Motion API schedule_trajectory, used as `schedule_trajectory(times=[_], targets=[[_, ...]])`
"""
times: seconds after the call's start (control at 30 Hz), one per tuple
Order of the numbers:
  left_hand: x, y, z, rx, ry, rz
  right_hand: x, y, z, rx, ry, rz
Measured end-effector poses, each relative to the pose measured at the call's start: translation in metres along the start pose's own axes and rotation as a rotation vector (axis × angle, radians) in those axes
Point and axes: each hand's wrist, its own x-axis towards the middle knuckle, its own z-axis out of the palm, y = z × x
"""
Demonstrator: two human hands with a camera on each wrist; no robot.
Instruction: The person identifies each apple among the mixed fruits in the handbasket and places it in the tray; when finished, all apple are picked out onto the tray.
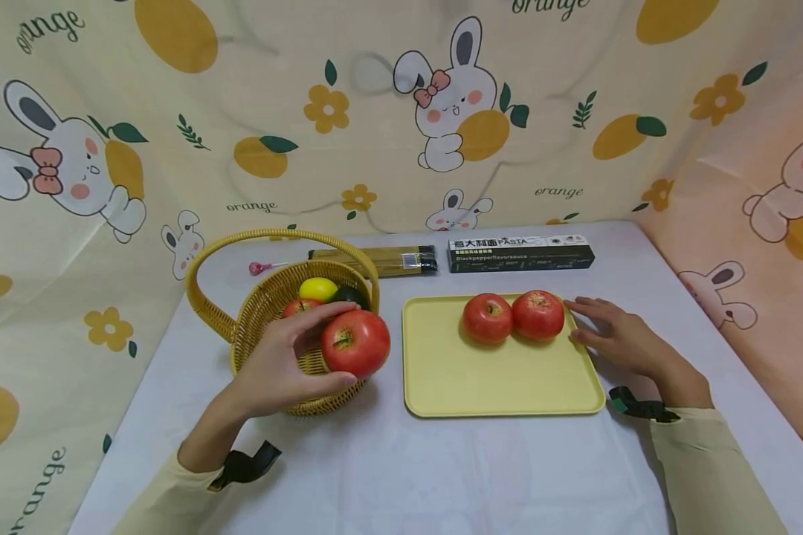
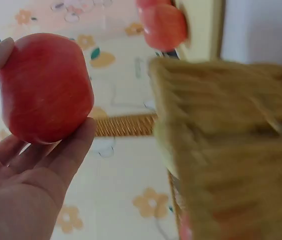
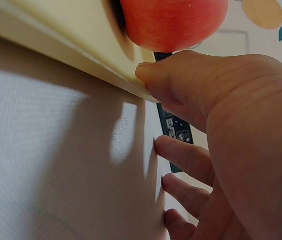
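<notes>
My left hand (image 1: 274, 368) grips a red apple (image 1: 356, 344) between thumb and fingers, over the right side of a wicker basket (image 1: 247, 334). In the left wrist view the apple (image 2: 46, 87) sits in the fingers, apart from the basket wall (image 2: 241, 150). Inside the basket lie a yellow lemon-like fruit (image 1: 317, 288), a dark round fruit (image 1: 350, 296) and another red apple (image 1: 301, 306). Two red apples, a left one (image 1: 487, 319) and a right one (image 1: 538, 315), sit side by side on a yellow tray (image 1: 495, 379). My right hand (image 1: 618, 336) rests at the tray's right edge, thumb at the rim, fingers extended.
Behind the tray lies a black-and-white pasta box (image 1: 520, 254). Left of it is a pack of spaghetti (image 1: 401, 261), partly behind the basket handle (image 1: 204, 267). A small pink-ended item (image 1: 257, 267) lies near the handle. A printed cloth (image 1: 375, 111) hangs behind the white table (image 1: 442, 475).
</notes>
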Motion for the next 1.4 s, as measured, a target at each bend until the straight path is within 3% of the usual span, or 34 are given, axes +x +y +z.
schedule_trajectory(times=[0.27, 0.5, 0.83, 1.07, 1.4], targets=[[0.034, 0.019, 0.03, -0.01, -0.108, 0.094, 0.0, 0.0, 0.0, 0.005, -0.002, -0.002], [0.059, 0.025, 0.064, -0.091, -0.181, 0.146, 0.0, 0.0, 0.001, 0.007, -0.003, -0.003], [0.085, 0.029, 0.113, -0.149, -0.243, 0.076, -0.001, 0.0, 0.0, 0.001, -0.002, -0.004], [0.104, 0.033, 0.146, -0.081, -0.31, 0.062, -0.001, 0.0, 0.0, 0.008, -0.002, 0.002], [0.126, 0.026, 0.188, 0.002, -0.36, -0.058, -0.001, -0.001, 0.0, 0.014, -0.002, 0.002]])
